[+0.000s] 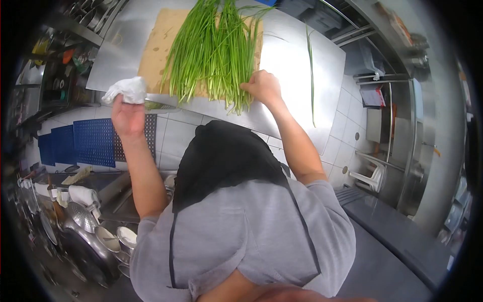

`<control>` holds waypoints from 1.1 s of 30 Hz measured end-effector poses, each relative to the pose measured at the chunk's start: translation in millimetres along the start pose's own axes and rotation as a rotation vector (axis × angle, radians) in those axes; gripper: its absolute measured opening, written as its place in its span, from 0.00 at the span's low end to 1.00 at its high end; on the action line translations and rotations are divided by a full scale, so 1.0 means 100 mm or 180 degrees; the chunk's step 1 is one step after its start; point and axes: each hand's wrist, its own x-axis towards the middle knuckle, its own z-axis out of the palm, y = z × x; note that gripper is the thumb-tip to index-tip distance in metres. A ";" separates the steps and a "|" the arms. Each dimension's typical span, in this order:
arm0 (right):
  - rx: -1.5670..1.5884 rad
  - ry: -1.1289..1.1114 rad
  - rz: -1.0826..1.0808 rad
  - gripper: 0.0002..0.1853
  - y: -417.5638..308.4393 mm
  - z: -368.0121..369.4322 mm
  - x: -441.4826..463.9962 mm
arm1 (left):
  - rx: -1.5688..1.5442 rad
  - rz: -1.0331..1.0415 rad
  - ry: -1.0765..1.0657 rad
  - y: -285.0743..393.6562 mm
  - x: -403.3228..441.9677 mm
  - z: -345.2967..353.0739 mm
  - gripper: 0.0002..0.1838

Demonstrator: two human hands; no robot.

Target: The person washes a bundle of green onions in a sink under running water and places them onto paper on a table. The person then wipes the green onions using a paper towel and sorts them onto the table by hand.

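A big bunch of long green stalks point(214, 55) is spread over a tan cutting board point(153, 50) on the steel table point(113, 55). Their pale ends point toward me and stick out past the board's near edge. My left hand point(129, 117) is closed on a crumpled white cloth point(130, 90) near the table's front edge, left of the board. At the right side of the bunch is my right hand point(263, 86), its fingers pinched at the lower ends of the outer stalks.
One loose green leaf point(312, 75) lies apart on the table's right side. Blue perforated mats point(94, 142) lie on the tiled floor at left. Pots and a strainer point(82, 215) stand at lower left; a wire shelf point(390, 116) is at right.
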 end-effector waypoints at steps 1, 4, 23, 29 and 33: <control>0.0020 0.0008 0.0098 0.08 0.00 0.00 0.00 | 0.0018 -0.0071 -0.0003 -0.07 0.01 0.08 0.19; 0.0205 0.0121 0.0338 0.09 -0.03 -0.05 -0.05 | -0.0028 -0.0356 -0.0318 -0.22 0.12 0.19 0.19; 0.2641 -0.0385 0.0662 0.08 0.23 -0.23 -0.20 | 0.0240 -0.1141 -0.1004 -0.71 0.24 0.38 0.20; 0.2787 -0.0426 0.0540 0.07 0.29 -0.19 -0.18 | 0.0234 -0.1182 -0.1108 -0.78 0.17 0.39 0.20; 0.2846 -0.0417 0.0635 0.06 0.35 -0.20 -0.17 | 0.0211 -0.1223 -0.1139 -0.83 0.18 0.37 0.19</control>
